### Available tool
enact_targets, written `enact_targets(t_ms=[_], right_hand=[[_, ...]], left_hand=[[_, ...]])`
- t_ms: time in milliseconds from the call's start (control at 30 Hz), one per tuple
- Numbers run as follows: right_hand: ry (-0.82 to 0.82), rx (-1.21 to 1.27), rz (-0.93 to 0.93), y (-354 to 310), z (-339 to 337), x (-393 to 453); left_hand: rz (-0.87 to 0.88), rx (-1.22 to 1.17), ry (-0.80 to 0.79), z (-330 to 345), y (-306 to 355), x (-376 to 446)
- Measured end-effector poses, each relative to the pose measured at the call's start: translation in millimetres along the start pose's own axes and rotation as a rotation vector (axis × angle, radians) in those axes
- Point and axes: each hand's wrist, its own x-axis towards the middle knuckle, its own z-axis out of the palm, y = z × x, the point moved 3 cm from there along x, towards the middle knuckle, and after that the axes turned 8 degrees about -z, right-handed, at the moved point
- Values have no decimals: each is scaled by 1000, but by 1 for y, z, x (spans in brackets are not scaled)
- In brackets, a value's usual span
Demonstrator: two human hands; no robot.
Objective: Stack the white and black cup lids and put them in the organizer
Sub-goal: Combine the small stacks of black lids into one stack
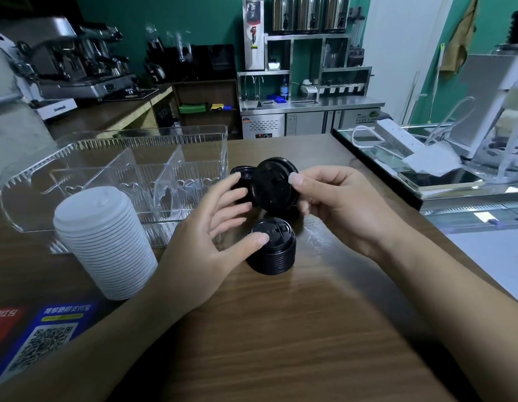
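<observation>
Near the middle of the frame, in the one head view, the right hand (336,210) pinches a single black lid (273,184) by its rim between thumb and fingers, tilted so its face turns toward the camera, held above the wooden counter (281,329). Just below it stands a short black lid stack (272,250), upright on the counter. The left hand (211,239) is beside that stack with its fingers spread wide and gripping nothing; its thumb reaches to the stack's near top edge, and I cannot tell whether it truly touches. Behind the raised lid, partly hidden by the left fingertips, at least one more loose black lid (242,172) lies on the counter against the organizer's right end. At lower left of centre a tall white lid stack (104,242) stands on the counter, leaning a little, just in front of the clear organizer (78,152), whose compartments across the left and upper middle of the frame look empty. As a judgement, the white lids appear gathered into one stack, while the black ones are only partly stacked: the held lid and whatever lies behind it have yet to go on. Neither stack is in the organizer, so that whole part of the task is not yet done. A blue QR code sticker (49,340) sits at lower left.
</observation>
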Motion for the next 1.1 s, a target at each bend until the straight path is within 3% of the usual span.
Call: enact_targets(t_ms=[133, 367, 533, 733, 933, 1100], right_hand=[[-120, 63, 62, 4, 14, -6], [-152, 52, 42, 9, 18, -7], [-149, -220, -143, -3, 10, -6], [-301, -643, -291, -6, 8, -7], [-369, -778, -204, -11, -5, -8], [-415, -719, -124, -7, -10, -7]], left_hand=[[38, -74, 27, 1, 3, 2], [59, -109, 50, -3, 4, 4], [61, -89, 48, -5, 2, 5], [44, 2, 27, -5, -4, 5], [-23, 117, -48, 0, -14, 5], [-56, 168, -98, 5, -21, 7]])
